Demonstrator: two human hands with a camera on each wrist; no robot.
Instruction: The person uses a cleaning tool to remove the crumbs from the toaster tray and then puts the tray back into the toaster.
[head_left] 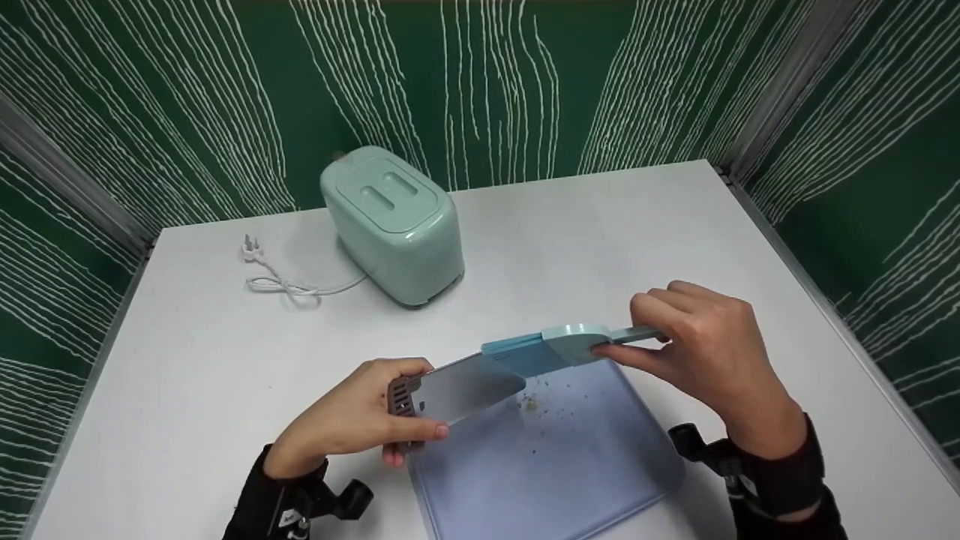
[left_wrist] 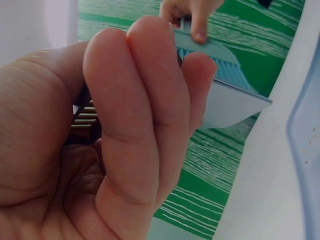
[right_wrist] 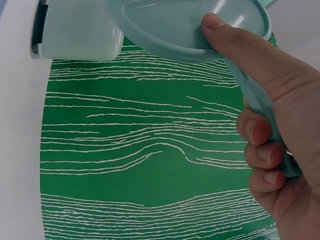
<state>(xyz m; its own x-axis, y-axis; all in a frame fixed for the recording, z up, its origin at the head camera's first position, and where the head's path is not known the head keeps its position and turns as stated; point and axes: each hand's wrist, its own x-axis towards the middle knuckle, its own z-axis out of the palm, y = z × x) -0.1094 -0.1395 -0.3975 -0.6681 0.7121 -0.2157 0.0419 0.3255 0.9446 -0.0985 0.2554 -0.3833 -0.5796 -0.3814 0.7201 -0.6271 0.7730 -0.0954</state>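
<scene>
My left hand (head_left: 356, 412) grips the brown slotted end of a thin metal crumb tray (head_left: 461, 390), thumb on the near side. The crumb tray is held tilted above a lavender-blue tray (head_left: 592, 480). My right hand (head_left: 705, 349) holds a small hand brush (head_left: 581, 343) by its pale teal handle, with the thumb pressing on its head in the right wrist view. The brush's blue bristles (left_wrist: 232, 74) lie against the far end of the crumb tray. Crumbs (head_left: 532, 405) are scattered on the lavender-blue tray. In the left wrist view, my fingers hide most of the crumb tray's slotted end.
A mint-green toaster (head_left: 409, 225) stands at the back of the white table (head_left: 600, 240), two slot-shaped recesses on its top. Its white cord (head_left: 319, 291) and plug lie to the left. Green panels (head_left: 510, 90) with white lines surround the table's back and sides.
</scene>
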